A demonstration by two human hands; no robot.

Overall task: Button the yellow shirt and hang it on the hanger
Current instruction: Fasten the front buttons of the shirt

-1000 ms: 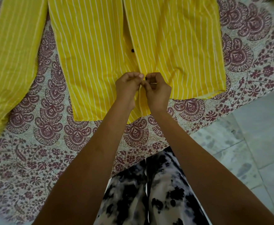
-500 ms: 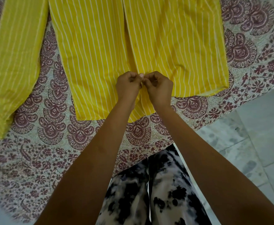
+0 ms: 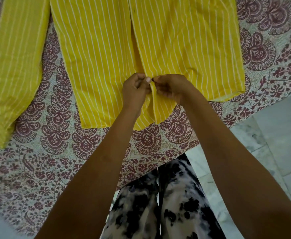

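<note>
Pinching, with left hand (image 3: 135, 89) and right hand (image 3: 171, 88), the meeting front edges of the yellow white-striped cotton shirt (image 3: 93, 49) near its hem, flat on the maroon-printed bedsheet (image 3: 55, 144). Could slip loose unfastened, or join the fronts askew, through cloth bunching under the fingertips (image 3: 147, 79).

The scene is taken by one wide-angle camera worn on the head, pointed forward and steeply down. Both forearms are caught stretching away from the lens, with the left hand (image 3: 135, 90) and right hand (image 3: 172, 87) framed just above centre, at arm's reach. The yellow shirt (image 3: 96, 57) is cut off by the top edge. The patterned trousers (image 3: 175, 195) are seen closest, at the bottom, and the tiled floor (image 3: 279, 126) is taken in at the right.
</note>
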